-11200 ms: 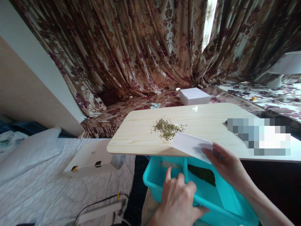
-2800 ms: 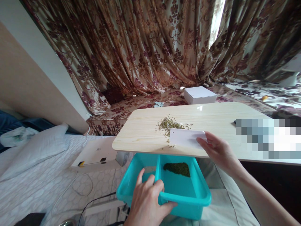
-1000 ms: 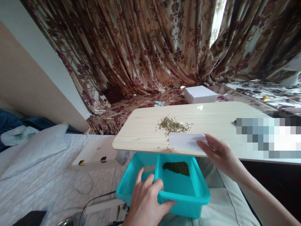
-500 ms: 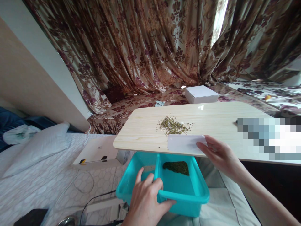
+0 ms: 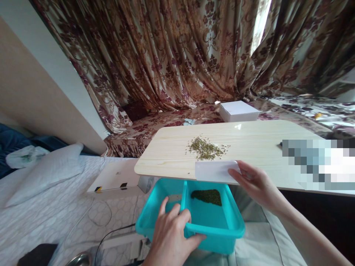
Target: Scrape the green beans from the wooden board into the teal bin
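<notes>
My right hand [image 5: 256, 186] pinches the right end of a flat white card [image 5: 213, 171], which lies along the near edge of the wood-look table [image 5: 163, 146]. Just beyond the card is a loose heap of small green beans [image 5: 205, 148], with a pale patch among them. Below the edge, my left hand [image 5: 172, 232] grips a teal two-compartment bin [image 5: 219, 232] at its near rim and divider, fingers curled over the wall. A pile of green beans [image 5: 209, 197] lies in its right compartment. Something pale and grainy [image 5: 174, 198] shows in the left one, partly behind my fingers.
A white box [image 5: 239, 111] stands behind the table, before long patterned curtains [image 5: 166, 55]. A pixelated patch covers the table's right end. To the left are a bed with a pillow [image 5: 47, 175], a white carton [image 5: 113, 177] and cables. A metal bowl [image 5: 80, 259] shows at the bottom.
The white card has slid slightly left and nearer the table's edge with my right hand. The bin and my left hand have shifted very slightly left; the bean heap looks much the same.
</notes>
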Demonstrator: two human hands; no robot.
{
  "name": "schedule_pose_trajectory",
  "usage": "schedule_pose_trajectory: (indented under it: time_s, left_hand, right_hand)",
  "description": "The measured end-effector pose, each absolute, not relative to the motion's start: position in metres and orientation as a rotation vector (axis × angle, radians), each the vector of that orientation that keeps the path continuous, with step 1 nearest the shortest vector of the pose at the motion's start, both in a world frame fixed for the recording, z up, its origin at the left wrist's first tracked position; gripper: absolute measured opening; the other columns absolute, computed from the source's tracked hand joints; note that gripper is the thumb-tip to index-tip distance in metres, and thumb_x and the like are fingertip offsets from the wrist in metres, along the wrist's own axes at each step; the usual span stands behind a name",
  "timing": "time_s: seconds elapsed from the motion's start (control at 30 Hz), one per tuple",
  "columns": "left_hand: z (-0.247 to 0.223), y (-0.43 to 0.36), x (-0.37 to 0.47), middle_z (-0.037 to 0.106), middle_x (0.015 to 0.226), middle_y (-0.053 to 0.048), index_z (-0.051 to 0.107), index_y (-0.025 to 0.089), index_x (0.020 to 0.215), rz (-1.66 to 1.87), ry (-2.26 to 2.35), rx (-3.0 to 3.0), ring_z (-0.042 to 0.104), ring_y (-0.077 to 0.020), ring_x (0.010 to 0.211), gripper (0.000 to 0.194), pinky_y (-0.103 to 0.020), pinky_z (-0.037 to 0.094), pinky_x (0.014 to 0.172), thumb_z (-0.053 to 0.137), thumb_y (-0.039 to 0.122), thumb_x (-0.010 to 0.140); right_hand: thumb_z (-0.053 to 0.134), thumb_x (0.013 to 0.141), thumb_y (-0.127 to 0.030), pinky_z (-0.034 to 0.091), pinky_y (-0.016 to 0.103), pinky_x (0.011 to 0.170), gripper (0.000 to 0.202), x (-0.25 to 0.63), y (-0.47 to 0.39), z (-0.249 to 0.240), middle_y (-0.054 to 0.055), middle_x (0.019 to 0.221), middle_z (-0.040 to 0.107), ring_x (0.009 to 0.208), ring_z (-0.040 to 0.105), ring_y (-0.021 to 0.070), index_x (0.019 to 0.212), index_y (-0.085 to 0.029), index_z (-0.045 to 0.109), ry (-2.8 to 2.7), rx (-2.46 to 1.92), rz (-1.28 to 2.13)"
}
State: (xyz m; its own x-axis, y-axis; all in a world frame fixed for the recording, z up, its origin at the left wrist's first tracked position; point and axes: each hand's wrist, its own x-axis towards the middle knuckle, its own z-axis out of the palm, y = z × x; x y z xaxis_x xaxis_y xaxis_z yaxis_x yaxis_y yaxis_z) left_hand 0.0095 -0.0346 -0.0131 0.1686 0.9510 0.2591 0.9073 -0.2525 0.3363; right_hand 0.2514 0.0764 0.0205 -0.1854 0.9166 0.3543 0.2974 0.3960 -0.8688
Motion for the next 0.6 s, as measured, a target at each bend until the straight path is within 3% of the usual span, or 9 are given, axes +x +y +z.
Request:
schedule_pose_trajectory:
  time_s: [0.3,0.6]
  left_hand:
    - [-0.009,-0.036,-0.006,0.056,0.07,0.005,0.055,0.024,0.069,0.556,1.917,2.339,0.064,-0.0217,0.075,0.027,-0.062,0.04,0.104,0.08,0.033,0.067]
    - [-0.005,-0.037,-0.006,0.055,0.069,0.006,0.054,0.023,0.067,0.528,2.013,2.314,0.064,-0.0214,0.076,0.03,-0.059,0.04,0.105,0.083,0.03,0.065]
  right_hand:
    - [0.06,0.082,-0.053,0.046,0.026,0.052,0.034,0.226,0.091,0.022,0.001,0.062,0.059,0.06,0.054,0.0162,0.069,-0.022,0.056,-1.64,-1.101,0.675]
    - [0.059,0.082,-0.056,0.044,0.023,0.048,0.038,0.227,0.084,0.026,-0.001,0.058,0.055,0.055,0.052,0.0141,0.067,-0.022,0.055,-1.728,-1.058,0.766]
